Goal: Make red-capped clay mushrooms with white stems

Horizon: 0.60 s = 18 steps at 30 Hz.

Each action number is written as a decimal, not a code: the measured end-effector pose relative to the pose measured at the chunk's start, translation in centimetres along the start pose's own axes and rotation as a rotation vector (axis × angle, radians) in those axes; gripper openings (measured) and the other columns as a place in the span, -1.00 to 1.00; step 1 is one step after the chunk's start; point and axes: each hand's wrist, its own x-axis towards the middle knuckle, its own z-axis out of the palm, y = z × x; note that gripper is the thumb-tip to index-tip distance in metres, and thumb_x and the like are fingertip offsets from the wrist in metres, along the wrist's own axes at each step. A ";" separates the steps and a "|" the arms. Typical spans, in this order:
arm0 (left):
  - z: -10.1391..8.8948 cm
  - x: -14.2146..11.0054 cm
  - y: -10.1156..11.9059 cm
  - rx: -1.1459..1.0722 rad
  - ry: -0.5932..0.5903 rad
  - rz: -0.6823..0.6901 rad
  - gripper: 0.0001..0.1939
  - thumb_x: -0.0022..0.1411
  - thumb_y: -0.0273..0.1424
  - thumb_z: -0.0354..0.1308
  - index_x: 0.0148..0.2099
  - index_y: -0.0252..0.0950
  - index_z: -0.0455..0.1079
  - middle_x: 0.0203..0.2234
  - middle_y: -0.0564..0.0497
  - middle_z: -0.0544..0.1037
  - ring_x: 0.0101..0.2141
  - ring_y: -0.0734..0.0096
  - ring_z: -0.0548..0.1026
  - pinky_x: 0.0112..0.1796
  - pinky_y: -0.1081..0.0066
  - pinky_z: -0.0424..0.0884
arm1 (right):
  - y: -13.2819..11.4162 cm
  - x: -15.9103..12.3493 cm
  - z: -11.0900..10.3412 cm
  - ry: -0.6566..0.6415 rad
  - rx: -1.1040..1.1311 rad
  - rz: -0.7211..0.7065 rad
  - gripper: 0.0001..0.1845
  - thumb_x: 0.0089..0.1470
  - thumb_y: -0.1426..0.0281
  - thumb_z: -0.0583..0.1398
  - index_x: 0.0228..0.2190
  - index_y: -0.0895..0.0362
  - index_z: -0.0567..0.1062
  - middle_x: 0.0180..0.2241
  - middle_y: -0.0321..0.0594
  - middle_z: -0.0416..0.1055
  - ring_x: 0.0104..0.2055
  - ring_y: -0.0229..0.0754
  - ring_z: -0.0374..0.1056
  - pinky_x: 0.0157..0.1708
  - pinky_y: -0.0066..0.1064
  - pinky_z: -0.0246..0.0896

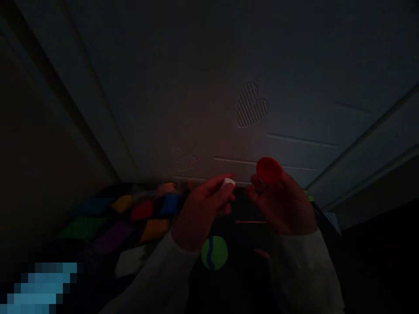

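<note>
Fingers of the left hand (203,207) are closed on a small white piece (229,181); the right hand (288,200), loosely curled, holds a red disc (269,170) by its edge. Below lies a green disc (214,253) with a blue wavy band (211,253). The right arm partly hides a pink stick (250,222). Coloured packets (142,209) lie left, the left sleeve (163,266) beside them. Behind stands a pale panel (183,100) with embossed hearts (251,105).

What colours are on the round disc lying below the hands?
The disc is green with a wavy blue stripe; the head view shows it.
</note>
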 end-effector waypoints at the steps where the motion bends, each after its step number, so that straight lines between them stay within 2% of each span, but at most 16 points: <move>1: 0.1 -0.5 0.6 0.067 -0.024 0.023 -0.70 0.10 -0.36 0.26 -0.08 -0.22 0.49 -0.50 0.10 0.48 -0.55 0.68 0.35 -0.54 0.64 0.27 | 0.1 0.0 0.0 0.005 -0.033 -0.003 -0.92 -0.07 0.30 0.28 -0.43 -0.03 0.53 -0.31 -0.46 0.56 -0.31 -0.31 0.45 -0.32 -0.43 0.37; 5: 0.7 -2.3 2.4 0.290 -0.064 0.085 -0.68 0.14 -0.41 0.22 -0.02 -0.16 0.46 -0.50 0.14 0.52 -0.57 0.71 0.34 -0.51 0.66 0.27 | 0.3 -0.2 0.5 0.002 -0.177 -0.050 -0.92 -0.05 0.29 0.28 -0.44 0.00 0.54 -0.33 -0.41 0.54 -0.31 -0.32 0.41 -0.31 -0.45 0.34; 7: 1.0 -2.9 2.8 0.288 -0.054 0.106 -0.68 0.09 -0.42 0.27 -0.07 -0.15 0.45 -0.44 0.14 0.55 -0.53 0.66 0.41 -0.50 0.65 0.30 | 0.3 -0.5 0.7 0.006 -0.255 -0.085 -0.88 -0.08 0.27 0.30 -0.44 0.03 0.54 -0.38 -0.37 0.51 -0.34 -0.30 0.39 -0.32 -0.44 0.33; 11: 1.3 -3.2 3.0 0.206 -0.032 0.096 -0.81 0.06 -0.44 0.28 -0.22 -0.22 0.43 -0.36 0.09 0.61 -0.39 0.56 0.52 -0.45 0.65 0.36 | 0.1 -1.2 1.2 0.035 -0.370 -0.120 -0.86 -0.11 0.28 0.33 -0.45 0.04 0.54 -0.46 -0.35 0.47 -0.39 -0.31 0.36 -0.36 -0.47 0.30; 18: 1.5 -3.2 2.9 0.187 -0.024 0.096 -0.78 0.07 -0.45 0.28 -0.18 -0.24 0.45 -0.35 0.07 0.62 -0.35 0.53 0.55 -0.39 0.62 0.40 | -0.1 -1.9 1.6 0.071 -0.514 -0.149 -0.89 -0.09 0.29 0.33 -0.42 0.00 0.55 -0.46 -0.37 0.49 -0.44 -0.35 0.37 -0.44 -0.53 0.28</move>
